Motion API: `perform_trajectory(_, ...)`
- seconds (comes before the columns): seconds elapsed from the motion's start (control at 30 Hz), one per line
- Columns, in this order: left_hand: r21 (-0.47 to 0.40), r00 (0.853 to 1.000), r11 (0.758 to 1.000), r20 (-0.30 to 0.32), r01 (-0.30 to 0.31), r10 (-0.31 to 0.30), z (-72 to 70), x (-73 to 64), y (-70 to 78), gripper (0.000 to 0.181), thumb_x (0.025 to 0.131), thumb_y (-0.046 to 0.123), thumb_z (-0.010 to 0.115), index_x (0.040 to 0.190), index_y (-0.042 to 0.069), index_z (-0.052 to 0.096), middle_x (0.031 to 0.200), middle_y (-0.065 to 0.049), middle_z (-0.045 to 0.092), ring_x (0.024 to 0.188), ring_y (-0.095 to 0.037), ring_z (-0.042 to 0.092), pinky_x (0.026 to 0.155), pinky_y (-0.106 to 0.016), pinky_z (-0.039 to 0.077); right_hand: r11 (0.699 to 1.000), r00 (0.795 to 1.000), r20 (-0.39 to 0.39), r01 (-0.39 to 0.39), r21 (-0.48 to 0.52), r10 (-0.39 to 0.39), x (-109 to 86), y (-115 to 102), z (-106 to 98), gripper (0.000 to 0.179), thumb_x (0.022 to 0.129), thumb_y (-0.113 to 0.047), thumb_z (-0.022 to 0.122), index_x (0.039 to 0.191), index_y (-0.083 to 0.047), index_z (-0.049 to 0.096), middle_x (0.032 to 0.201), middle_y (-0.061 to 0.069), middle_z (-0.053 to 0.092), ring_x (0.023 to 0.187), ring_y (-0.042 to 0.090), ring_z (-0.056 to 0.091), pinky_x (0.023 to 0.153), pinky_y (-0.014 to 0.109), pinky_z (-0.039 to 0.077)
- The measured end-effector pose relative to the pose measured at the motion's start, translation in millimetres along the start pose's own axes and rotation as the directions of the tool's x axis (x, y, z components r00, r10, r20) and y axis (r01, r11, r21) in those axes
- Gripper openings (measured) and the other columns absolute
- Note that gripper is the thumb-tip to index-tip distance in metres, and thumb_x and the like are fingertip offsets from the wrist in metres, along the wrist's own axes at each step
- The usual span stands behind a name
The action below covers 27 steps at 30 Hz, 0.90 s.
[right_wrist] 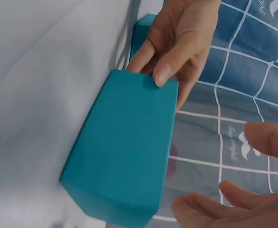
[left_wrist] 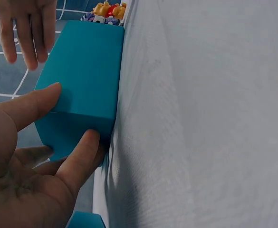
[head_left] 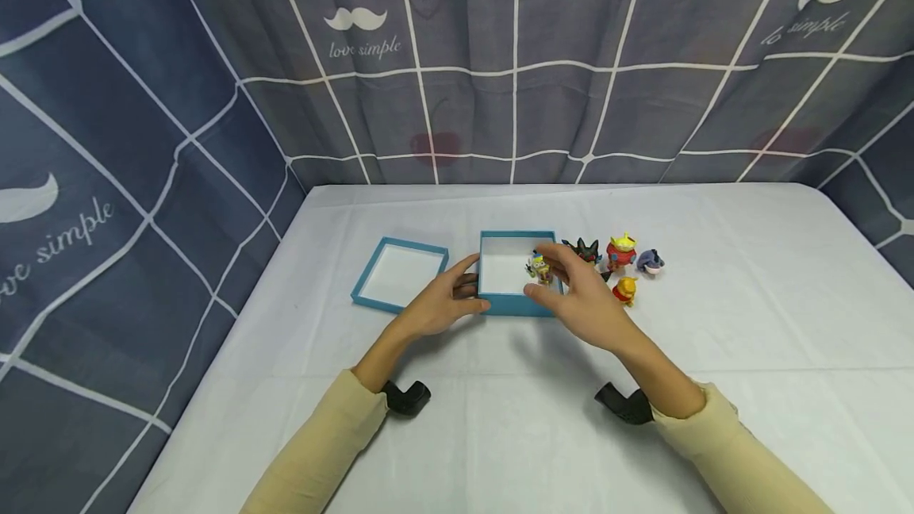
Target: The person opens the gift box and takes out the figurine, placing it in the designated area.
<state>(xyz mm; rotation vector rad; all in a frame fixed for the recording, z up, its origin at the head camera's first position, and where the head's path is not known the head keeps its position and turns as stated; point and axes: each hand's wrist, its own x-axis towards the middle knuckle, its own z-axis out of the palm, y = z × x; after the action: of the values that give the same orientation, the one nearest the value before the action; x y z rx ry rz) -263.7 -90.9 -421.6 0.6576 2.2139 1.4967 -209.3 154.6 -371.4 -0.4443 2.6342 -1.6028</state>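
An open teal box (head_left: 516,305) with a white inside stands on the table. My left hand (head_left: 443,304) holds its left end, thumb on the front wall and fingers at the side wall, as the left wrist view shows the box (left_wrist: 84,71) from close by. Over the right part of the box is my right hand (head_left: 589,304), fingers spread apart from the thumb. A small yellow figurine (head_left: 539,267) with a blue top shows inside the box, beside the right fingertips. In the right wrist view nothing shows between the right hand's (right_wrist: 253,204) thumb and fingers.
The teal lid (head_left: 362,302) lies left of the box, its white inside up. Right of the box stand a dark figurine with pointed ears (head_left: 587,251), a red and yellow figurine (head_left: 621,252), a Winnie-the-Pooh figurine (head_left: 624,290) and a grey-blue donkey figurine (head_left: 650,262). A curtain (head_left: 471,117) hangs behind.
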Motion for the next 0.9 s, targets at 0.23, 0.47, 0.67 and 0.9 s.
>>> perform_trajectory(0.23, -0.005, 1.0, 1.0, 0.007, -0.003, 0.003, 0.9, -0.9, 2.4, 0.084, 0.095, 0.015, 0.068, 0.159, 0.009, 0.013, 0.153, -0.024, 0.034, 0.136, -0.035, 0.042, 0.106, -0.047, 0.04, 0.997, 0.997, 0.045, -0.059, -0.04, 0.06, 11.5, 2, 13, 0.072, 0.096, -0.032, 0.064, 0.153, -0.003, 0.031, 0.154, 0.019, 0.033, 0.14, 0.04, 0.031, 0.108, 0.062, 0.03)
perform_trajectory(0.47, 0.0, 1.0, 1.0, 0.01, 0.013, -0.013, 0.6, 0.1, 2.7, 0.087, 0.095, 0.013, 0.068, 0.159, 0.006, 0.008, 0.155, -0.026, 0.028, 0.138, -0.038, 0.037, 0.107, -0.05, 0.038, 0.99, 0.989, 0.039, -0.142, 0.011, 0.141, 26.5, 3, 20, 0.075, 0.096, -0.028, 0.065, 0.154, -0.002, 0.026, 0.156, 0.022, 0.027, 0.141, 0.042, 0.028, 0.107, 0.063, 0.03)
perform_trajectory(0.67, -0.001, 1.0, 1.0, 0.009, 0.012, -0.012, -0.8, -0.8, 0.8, 0.085, 0.096, 0.017, 0.068, 0.159, 0.009, 0.011, 0.155, -0.024, 0.03, 0.138, -0.036, 0.039, 0.107, -0.047, 0.039, 0.973, 0.973, 0.051, -0.229, 0.037, 0.227, 40.6, 0, 23, 0.078, 0.095, -0.03, 0.065, 0.156, -0.004, 0.023, 0.16, 0.019, 0.02, 0.145, 0.041, 0.02, 0.11, 0.063, 0.025)
perform_trajectory(0.9, -0.005, 1.0, 1.0, 0.011, -0.013, 0.013, 0.0, 0.0, -0.5, 0.085, 0.095, 0.017, 0.068, 0.159, 0.008, 0.012, 0.152, -0.023, 0.035, 0.135, -0.033, 0.043, 0.106, -0.043, 0.041, 0.965, 0.966, 0.048, -0.256, 0.055, 0.253, 48.8, 3, 23, 0.074, 0.096, -0.029, 0.062, 0.154, 0.0, 0.025, 0.159, 0.021, 0.021, 0.145, 0.04, 0.019, 0.112, 0.061, 0.022)
